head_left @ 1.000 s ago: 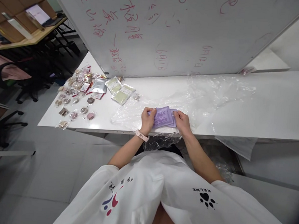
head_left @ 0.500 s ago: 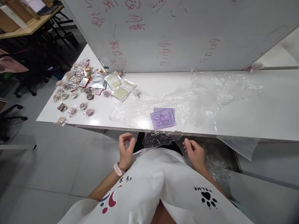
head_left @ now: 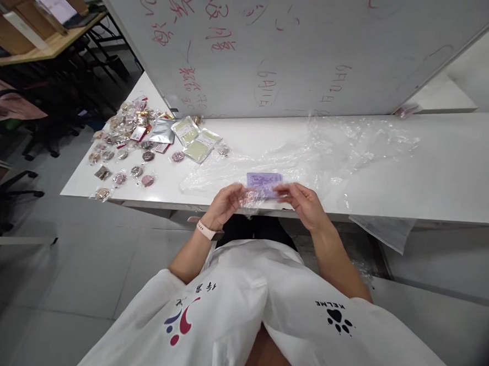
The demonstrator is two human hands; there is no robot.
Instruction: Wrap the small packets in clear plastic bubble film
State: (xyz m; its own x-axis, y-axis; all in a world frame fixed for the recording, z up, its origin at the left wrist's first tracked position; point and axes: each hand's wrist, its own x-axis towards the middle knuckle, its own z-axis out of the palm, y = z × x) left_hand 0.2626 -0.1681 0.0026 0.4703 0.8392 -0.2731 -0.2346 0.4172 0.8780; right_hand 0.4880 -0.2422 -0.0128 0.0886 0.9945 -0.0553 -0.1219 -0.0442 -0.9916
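My left hand (head_left: 226,203), with a pale pink watch band at its wrist, is raised at the table's front edge, fingers pinched on clear plastic film (head_left: 253,201). Facing it, my right hand (head_left: 305,204) has its thumb and fingers closed around the film's other side; its fingertips are blurred. Crumpled film stretches between the two hands. Right behind it lie purple patterned packets (head_left: 264,179), partly covered by the film and my fingers.
A large clear plastic sheet (head_left: 313,148) spreads across the white table (head_left: 447,179). Green packets (head_left: 203,145), a silver pouch (head_left: 162,131) and many small wrapped pieces (head_left: 120,179) lie to the left. A whiteboard (head_left: 303,43) stands behind. A translucent sheet (head_left: 386,231) hangs off the front edge.
Both hands have moved up and forward from below the table edge, drawing closer together. The film between them has risen with them and now overlaps the front of the purple packets.
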